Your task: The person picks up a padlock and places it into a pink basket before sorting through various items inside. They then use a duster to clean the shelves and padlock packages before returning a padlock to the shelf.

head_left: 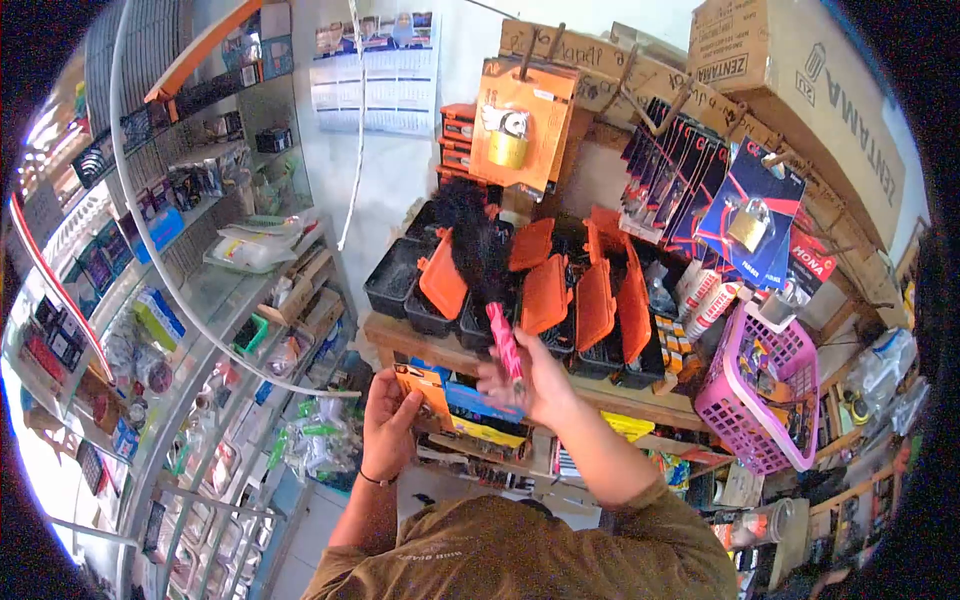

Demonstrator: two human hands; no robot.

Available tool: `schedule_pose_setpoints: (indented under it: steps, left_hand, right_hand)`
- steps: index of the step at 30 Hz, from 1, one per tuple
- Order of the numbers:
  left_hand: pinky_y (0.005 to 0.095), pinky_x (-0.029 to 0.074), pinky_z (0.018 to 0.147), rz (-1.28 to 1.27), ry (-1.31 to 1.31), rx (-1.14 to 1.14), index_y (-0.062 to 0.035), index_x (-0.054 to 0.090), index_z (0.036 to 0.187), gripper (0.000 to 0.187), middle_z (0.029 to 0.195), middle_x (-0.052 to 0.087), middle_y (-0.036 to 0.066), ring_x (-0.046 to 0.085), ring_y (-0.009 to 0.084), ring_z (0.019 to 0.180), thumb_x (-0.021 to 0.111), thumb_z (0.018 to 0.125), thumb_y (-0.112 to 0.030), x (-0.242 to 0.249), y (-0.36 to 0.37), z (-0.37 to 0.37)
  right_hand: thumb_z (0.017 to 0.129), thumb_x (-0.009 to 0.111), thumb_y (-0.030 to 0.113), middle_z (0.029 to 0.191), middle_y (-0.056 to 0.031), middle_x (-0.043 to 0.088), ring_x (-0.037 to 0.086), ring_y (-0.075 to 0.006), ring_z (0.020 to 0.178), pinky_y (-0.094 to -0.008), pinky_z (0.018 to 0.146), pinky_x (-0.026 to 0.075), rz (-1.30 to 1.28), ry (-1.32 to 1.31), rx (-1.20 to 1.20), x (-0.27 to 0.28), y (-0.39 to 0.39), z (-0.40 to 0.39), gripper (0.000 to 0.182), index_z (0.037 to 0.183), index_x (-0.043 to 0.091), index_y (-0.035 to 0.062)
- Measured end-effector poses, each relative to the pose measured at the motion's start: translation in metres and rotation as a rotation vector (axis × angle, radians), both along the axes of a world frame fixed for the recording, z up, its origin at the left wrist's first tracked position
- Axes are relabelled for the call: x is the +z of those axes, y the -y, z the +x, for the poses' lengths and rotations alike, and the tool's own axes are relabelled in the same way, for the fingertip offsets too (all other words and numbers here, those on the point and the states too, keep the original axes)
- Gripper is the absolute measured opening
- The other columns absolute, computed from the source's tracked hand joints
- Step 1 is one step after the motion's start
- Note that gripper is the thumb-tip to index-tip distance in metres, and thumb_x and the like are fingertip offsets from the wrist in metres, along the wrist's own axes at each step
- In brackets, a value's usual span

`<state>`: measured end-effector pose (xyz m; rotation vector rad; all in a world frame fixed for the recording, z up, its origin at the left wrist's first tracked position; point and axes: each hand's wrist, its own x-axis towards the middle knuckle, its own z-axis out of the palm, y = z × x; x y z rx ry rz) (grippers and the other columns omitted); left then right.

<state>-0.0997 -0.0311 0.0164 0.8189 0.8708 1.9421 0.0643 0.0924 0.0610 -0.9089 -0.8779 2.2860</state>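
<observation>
My right hand [545, 385] is closed around the pink handle [503, 338] of a feather duster, whose black feathers [474, 240] reach up over the open boxes and look slightly blurred. Lower and to the left, my left hand [390, 422] grips an orange packaging card [428, 392] by its edge, thumb on top; what is mounted on it cannot be made out. Behind both hands runs the wooden shelf [400, 345], bearing black boxes with orange lids [545, 295], several of them flipped up.
Orange carded padlocks [508, 150] and blue carded padlocks [748, 225] hang on hooks above the shelf. A pink-purple basket [722, 400] stands right, under a large carton [800, 90]. Glass display shelves [200, 400] line the left. A white cable [200, 320] curves across there.
</observation>
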Motion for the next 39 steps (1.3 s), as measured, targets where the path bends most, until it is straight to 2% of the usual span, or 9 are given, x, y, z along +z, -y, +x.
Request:
schedule_pose_setpoints:
  steps: [4,6,8,13,15,19,27,33,39]
  left_hand:
    - [0.0284,0.047,0.073,0.139,-0.297,0.013,-0.0034,0.036,0.117,0.038,0.103,0.055,0.009,0.055,0.0154,0.088,0.052,0.083,0.001,0.046,-0.017,-0.008]
    - [0.0289,0.047,0.074,0.356,-0.369,0.052,-0.0039,0.031,0.121,0.046,0.1,0.056,0.011,0.056,0.0153,0.088,0.054,0.081,0.001,0.086,-0.025,-0.007]
    - [0.0281,0.046,0.075,0.471,-0.325,0.11,-0.0036,0.028,0.123,0.053,0.097,0.057,0.012,0.056,0.0154,0.088,0.057,0.079,0.001,0.136,-0.034,0.004]
    - [0.0251,0.044,0.078,0.58,-0.356,0.192,-0.0034,0.031,0.122,0.05,0.097,0.056,0.012,0.055,0.015,0.089,0.056,0.079,0.003,0.203,-0.069,-0.006]
    - [0.0255,0.043,0.08,0.628,-0.303,0.194,-0.0038,0.032,0.123,0.047,0.099,0.055,0.011,0.054,0.0142,0.09,0.053,0.081,0.002,0.186,-0.089,-0.029]
    - [0.0266,0.043,0.081,0.514,-0.136,0.137,-0.004,0.032,0.124,0.048,0.101,0.056,0.012,0.054,0.015,0.093,0.053,0.082,0.003,0.157,-0.103,-0.024]
    - [0.024,0.044,0.077,0.788,-0.234,0.114,-0.0012,0.034,0.122,0.047,0.096,0.057,0.012,0.055,0.0133,0.088,0.055,0.08,0.002,0.24,-0.076,0.01]
    - [0.0207,0.046,0.063,0.651,-0.562,0.198,0.0034,0.044,0.115,0.041,0.086,0.06,0.011,0.057,0.01,0.075,0.059,0.078,-0.002,0.274,-0.097,0.003]
    - [0.0215,0.047,0.061,0.482,-0.668,0.227,0.0057,0.046,0.114,0.04,0.083,0.062,0.013,0.059,0.01,0.074,0.059,0.077,-0.002,0.26,-0.094,0.006]
  right_hand:
    - [0.085,0.047,0.039,0.083,-0.0036,0.048,0.052,-0.0167,0.068,-0.0308,0.052,0.047,0.358,0.362,-0.251,-0.022,0.047,0.028,0.038,0.105,0.045,0.0067]
    - [0.078,0.058,0.009,0.082,-0.002,0.041,0.041,-0.008,0.072,-0.0241,0.059,0.038,1.147,0.397,-0.247,-0.004,0.064,0.035,0.045,0.117,0.037,0.0048]
    - [0.072,0.066,0.01,0.08,-0.0031,0.04,0.04,-0.0105,0.071,-0.0247,0.062,0.034,1.499,0.348,-0.564,0.052,0.073,0.029,0.052,0.115,0.037,0.0041]
    - [0.069,0.066,0.011,0.089,-0.0097,0.043,0.043,-0.02,0.078,-0.0297,0.067,0.037,1.676,0.522,-0.774,0.106,0.051,0.024,0.043,0.105,0.044,0.0035]
    - [0.069,0.067,0.012,0.093,-0.0146,0.045,0.045,-0.0286,0.085,-0.035,0.074,0.039,1.772,0.577,-0.736,0.096,0.049,0.015,0.041,0.102,0.046,0.0023]
    - [0.07,0.067,0.014,0.095,-0.0169,0.045,0.046,-0.0315,0.086,-0.0376,0.074,0.041,1.749,0.507,-0.654,0.074,0.046,0.002,0.038,0.101,0.048,0.0021]
    - [0.071,0.063,0.011,0.094,-0.0174,0.048,0.049,-0.03,0.084,-0.0349,0.074,0.043,2.143,0.205,-0.651,0.172,0.047,-0.012,0.043,0.111,0.049,0.0005]
    - [0.071,0.061,0.01,0.09,-0.0168,0.052,0.051,-0.0309,0.083,-0.0353,0.074,0.043,2.052,0.176,-0.747,0.196,0.027,-0.025,0.045,0.112,0.047,-0.001]
    - [0.071,0.06,0.007,0.081,-0.0126,0.052,0.051,-0.017,0.054,-0.0304,0.052,0.043,1.875,0.237,-0.681,0.179,0.028,-0.026,0.042,0.11,0.049,-0.0018]
